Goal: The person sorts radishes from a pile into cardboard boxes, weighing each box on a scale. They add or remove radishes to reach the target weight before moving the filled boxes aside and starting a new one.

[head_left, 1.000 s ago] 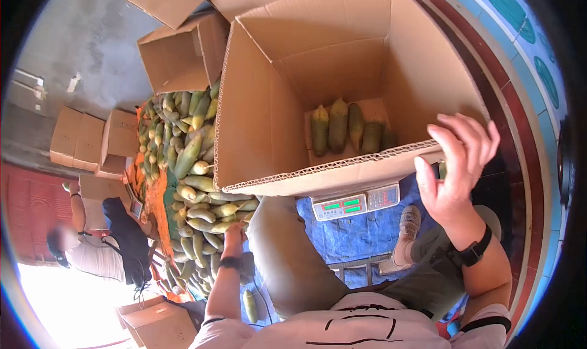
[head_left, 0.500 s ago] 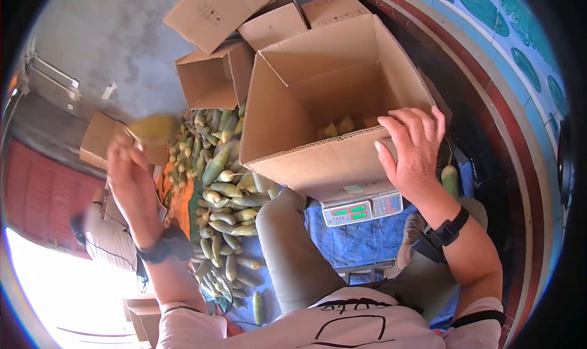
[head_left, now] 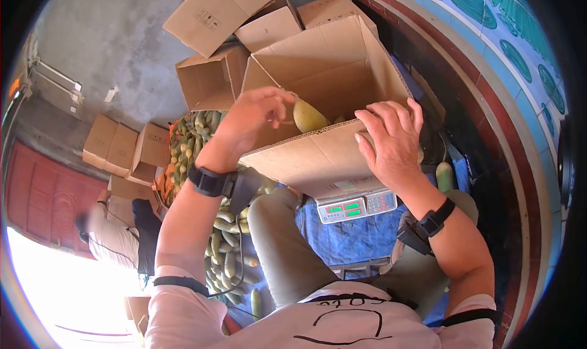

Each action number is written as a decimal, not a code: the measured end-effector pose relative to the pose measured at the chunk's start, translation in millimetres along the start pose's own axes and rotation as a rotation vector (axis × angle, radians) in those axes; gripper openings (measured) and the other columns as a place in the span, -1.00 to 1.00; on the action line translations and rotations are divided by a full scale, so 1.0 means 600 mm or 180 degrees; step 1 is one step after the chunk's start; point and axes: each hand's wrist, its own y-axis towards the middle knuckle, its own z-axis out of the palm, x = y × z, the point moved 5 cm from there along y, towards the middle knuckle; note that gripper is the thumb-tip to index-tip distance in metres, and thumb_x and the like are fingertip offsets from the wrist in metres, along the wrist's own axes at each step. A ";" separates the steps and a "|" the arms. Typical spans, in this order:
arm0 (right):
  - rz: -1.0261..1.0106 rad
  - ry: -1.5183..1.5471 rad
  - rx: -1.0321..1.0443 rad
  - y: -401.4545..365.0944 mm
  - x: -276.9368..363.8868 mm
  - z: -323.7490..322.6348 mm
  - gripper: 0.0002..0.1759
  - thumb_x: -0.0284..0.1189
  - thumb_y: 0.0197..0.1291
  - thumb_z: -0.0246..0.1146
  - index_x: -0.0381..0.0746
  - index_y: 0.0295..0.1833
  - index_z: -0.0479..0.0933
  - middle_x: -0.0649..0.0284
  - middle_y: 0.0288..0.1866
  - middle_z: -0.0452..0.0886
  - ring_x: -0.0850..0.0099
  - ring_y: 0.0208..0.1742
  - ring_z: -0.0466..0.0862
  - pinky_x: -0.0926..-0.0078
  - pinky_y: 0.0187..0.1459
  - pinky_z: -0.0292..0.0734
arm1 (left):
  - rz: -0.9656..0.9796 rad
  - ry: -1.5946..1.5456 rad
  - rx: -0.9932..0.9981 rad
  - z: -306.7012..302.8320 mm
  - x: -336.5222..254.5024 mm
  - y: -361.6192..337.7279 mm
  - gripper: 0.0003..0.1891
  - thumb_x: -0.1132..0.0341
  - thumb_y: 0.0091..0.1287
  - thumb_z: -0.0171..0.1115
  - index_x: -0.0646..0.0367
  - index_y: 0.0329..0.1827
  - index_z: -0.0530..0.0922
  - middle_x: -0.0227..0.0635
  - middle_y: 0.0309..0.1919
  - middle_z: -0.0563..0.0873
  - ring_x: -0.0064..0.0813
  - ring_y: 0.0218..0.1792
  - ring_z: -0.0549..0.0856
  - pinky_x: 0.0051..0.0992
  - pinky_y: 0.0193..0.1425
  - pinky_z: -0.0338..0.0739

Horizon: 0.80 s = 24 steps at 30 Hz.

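Observation:
At the near left of the large open cardboard box (head_left: pixel 318 159), my left hand (head_left: pixel 254 113) pinches a green radish (head_left: pixel 310 117) by its narrow end. The radish hangs over the opening, just inside the near wall, with its thick end downward. My right hand (head_left: pixel 391 132) rests on the near rim of the box, fingers curled over the edge and thumb on the outer side. Beneath the box, a digital scale (head_left: pixel 351 209) shows lit green displays. The box's floor is hidden by its near wall.
A heap of green radishes (head_left: pixel 229 257) lies on the left beside my leg. More cardboard boxes (head_left: pixel 211 77) are stacked behind. Another person (head_left: pixel 116 239) is at the far left. A single radish (head_left: pixel 444 176) lies on the right, near the tiled wall.
My left hand has swung right, carrying the radish from above the heap to the box opening. My right hand stays on the rim; the view has shifted slightly.

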 end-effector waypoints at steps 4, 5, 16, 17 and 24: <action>0.0009 -0.0024 0.0009 0.002 -0.002 0.002 -0.56 -0.41 -0.09 0.35 -0.08 0.00 0.48 0.31 -0.04 0.45 0.30 0.06 0.42 0.00 0.25 0.07 | -0.0295 0.0621 0.0342 0.025 0.029 0.016 -0.78 0.36 0.38 -0.01 0.30 -0.17 0.59 -0.55 -0.61 0.48 -0.77 -0.53 0.40 -0.73 -0.46 0.26; -0.0001 -0.0042 -0.0013 0.002 -0.001 0.002 -0.56 -0.41 -0.08 0.35 -0.08 0.00 0.48 0.31 -0.05 0.45 0.30 0.06 0.42 0.00 0.25 0.07 | -0.0402 0.0730 0.0388 0.031 0.032 0.015 -0.79 0.36 0.38 0.01 0.29 -0.18 0.59 -0.55 -0.61 0.47 -0.77 -0.54 0.40 -0.73 -0.47 0.25; -0.0084 -0.0171 0.0028 0.005 0.001 0.004 -0.59 -0.38 -0.02 0.32 -0.08 0.02 0.49 0.30 -0.05 0.49 0.30 0.07 0.44 0.00 0.25 0.07 | 0.0024 0.1253 -0.0172 -0.021 0.027 -0.041 -0.79 0.33 0.37 0.07 0.32 -0.21 0.59 -0.49 -0.50 0.56 -0.71 -0.43 0.50 -0.66 -0.29 0.41; -0.0095 -0.0183 0.0005 0.005 0.000 0.004 -0.59 -0.38 -0.02 0.32 -0.09 0.02 0.49 0.30 -0.06 0.49 0.29 0.06 0.45 0.00 0.24 0.07 | 0.0370 0.1191 -0.0339 -0.034 0.024 -0.054 -0.78 0.33 0.38 0.07 0.32 -0.20 0.59 -0.45 -0.46 0.59 -0.67 -0.37 0.53 -0.62 -0.21 0.43; -0.0099 -0.0206 0.0050 0.004 0.004 0.007 -0.59 -0.38 -0.01 0.31 -0.08 0.02 0.49 0.31 -0.05 0.49 0.30 0.07 0.45 0.01 0.25 0.07 | 0.0604 0.0695 -0.1533 -0.160 0.100 -0.137 -0.75 0.32 0.42 0.00 0.32 -0.12 0.57 -0.31 -0.27 0.66 -0.50 -0.17 0.63 -0.50 0.07 0.45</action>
